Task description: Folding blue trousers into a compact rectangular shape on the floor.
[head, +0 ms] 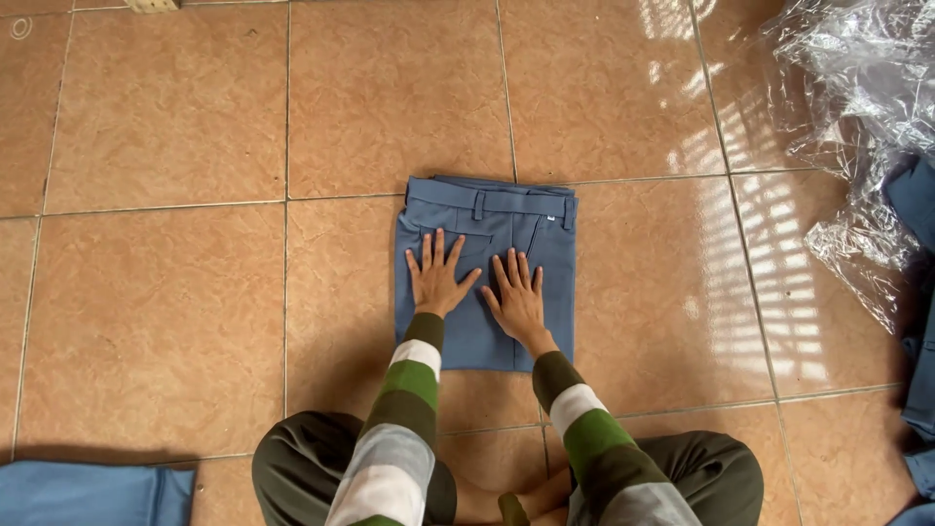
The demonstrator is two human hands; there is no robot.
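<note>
1. Left hand (435, 280) flat, fingers spread wide, palm pressed on folded blue trousers (484, 268); grasps nothing.
2. Right hand (517, 295) just beside it, likewise splayed flat on the cloth.
3. Trousers lie on tile floor (166, 292), waistband beyond the fingertips.
4. Clear crinkled plastic bags (857, 107) well right of the hands; blue cloth (93, 495) near left.

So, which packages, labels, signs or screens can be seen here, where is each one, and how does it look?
Clear plastic bags: crumpled, shiny, see-through wrapping heaped on the tiled floor at the upper right, partly over blue cloth.
Small label: tiny pale tag at the waistband of the folded blue trousers, right end, above the right hand; too small to make out.
No signs or screens in view.
</note>
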